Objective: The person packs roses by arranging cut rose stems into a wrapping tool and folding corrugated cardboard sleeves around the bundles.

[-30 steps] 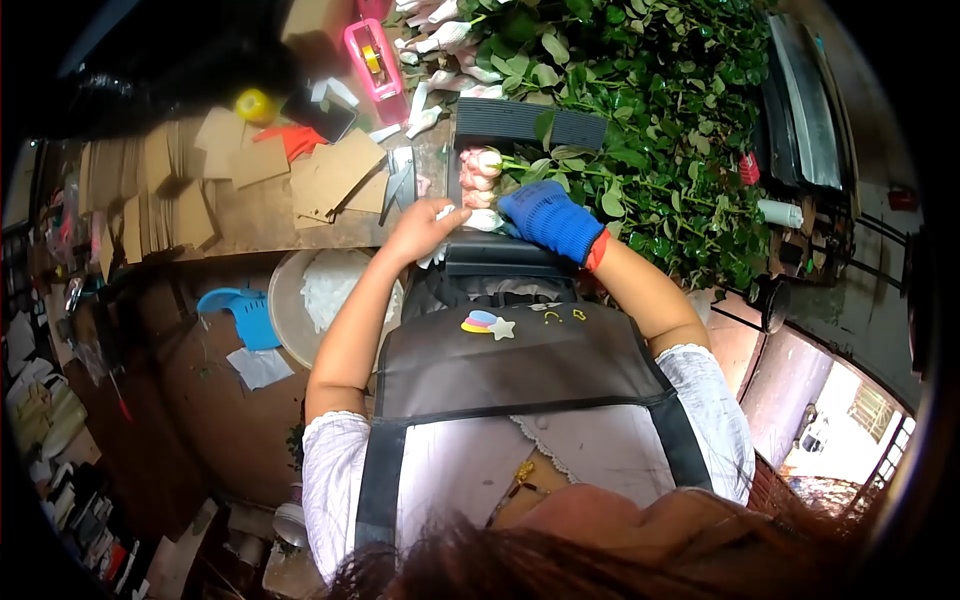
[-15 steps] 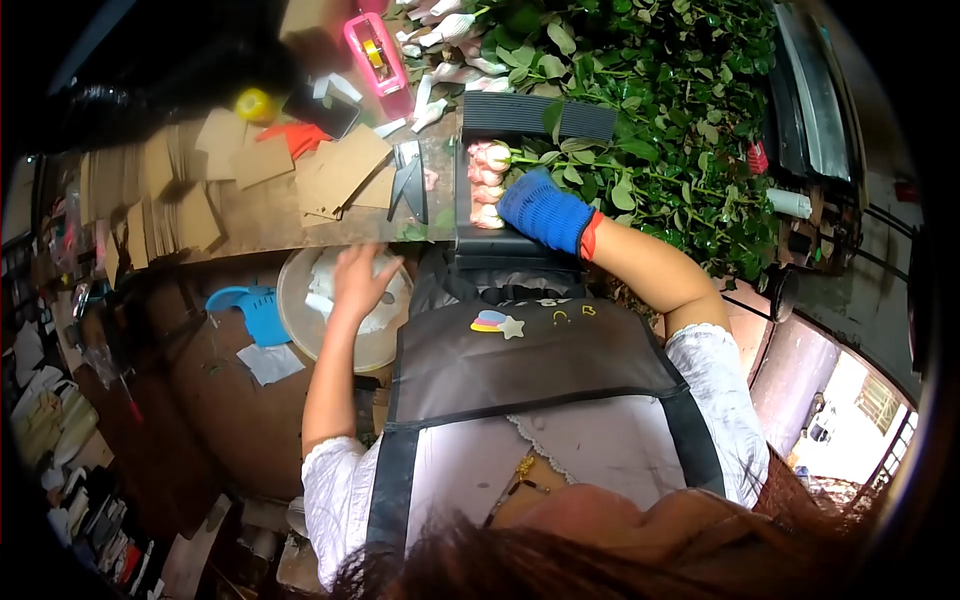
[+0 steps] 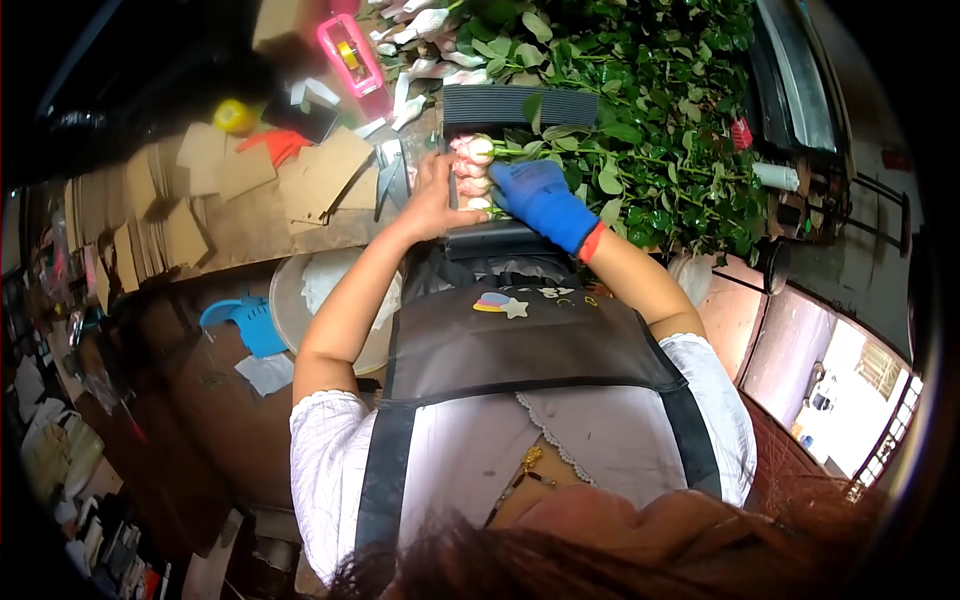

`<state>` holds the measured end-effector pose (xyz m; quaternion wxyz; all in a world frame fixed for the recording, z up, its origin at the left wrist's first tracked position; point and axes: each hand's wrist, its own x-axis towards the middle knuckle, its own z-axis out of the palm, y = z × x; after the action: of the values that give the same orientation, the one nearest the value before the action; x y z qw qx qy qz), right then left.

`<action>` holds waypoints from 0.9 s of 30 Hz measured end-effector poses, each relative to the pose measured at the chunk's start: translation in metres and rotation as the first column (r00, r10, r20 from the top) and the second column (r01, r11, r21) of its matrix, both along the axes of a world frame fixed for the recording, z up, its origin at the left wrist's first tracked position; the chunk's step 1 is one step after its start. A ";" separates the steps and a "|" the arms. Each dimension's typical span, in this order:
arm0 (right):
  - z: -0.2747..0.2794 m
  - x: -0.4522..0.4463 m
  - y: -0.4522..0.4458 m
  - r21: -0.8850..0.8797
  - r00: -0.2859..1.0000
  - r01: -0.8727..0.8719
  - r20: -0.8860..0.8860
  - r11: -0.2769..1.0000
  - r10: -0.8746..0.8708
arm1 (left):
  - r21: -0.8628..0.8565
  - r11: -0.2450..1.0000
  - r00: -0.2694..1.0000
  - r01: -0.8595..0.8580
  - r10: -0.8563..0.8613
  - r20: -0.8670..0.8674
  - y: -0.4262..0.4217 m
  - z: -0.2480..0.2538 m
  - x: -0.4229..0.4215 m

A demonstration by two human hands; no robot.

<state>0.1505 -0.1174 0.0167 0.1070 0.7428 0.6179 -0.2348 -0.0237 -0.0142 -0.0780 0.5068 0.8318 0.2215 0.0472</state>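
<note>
Both hands at a small row of pink-white roses (image 3: 474, 150), near edge of the table (image 3: 270, 228).
From where I stand: bare left hand (image 3: 436, 196) has fingers and thumb spread, cupped against the bloom side; blue-gloved right hand (image 3: 541, 198) sits just behind the blooms, over the stems, can't tell if it grips. Black ridged block (image 3: 522, 106) lies beyond the roses; scissors (image 3: 393, 178) and cardboard pieces (image 3: 322, 176) left; leafy stems (image 3: 672, 130) piled right.
</note>
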 end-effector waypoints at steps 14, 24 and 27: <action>0.007 0.008 -0.010 0.262 0.989 0.146 -0.030 0.954 -0.143 | -0.089 0.968 0.959 -0.236 0.246 0.137 -0.012 -0.014 0.009; -0.022 0.012 -0.001 0.144 0.992 -0.119 0.068 0.982 0.110 | -0.128 0.938 0.937 -0.322 0.335 0.098 -0.006 -0.009 0.024; -0.002 0.008 -0.009 0.121 0.998 0.021 0.049 0.992 -0.027 | -0.047 0.925 0.919 -0.376 0.379 0.113 -0.015 -0.013 0.023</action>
<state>0.1581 -0.1268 0.0143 0.0750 0.7609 0.6191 -0.1795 -0.0008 -0.0294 -0.0911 0.5107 0.7629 0.3475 0.1910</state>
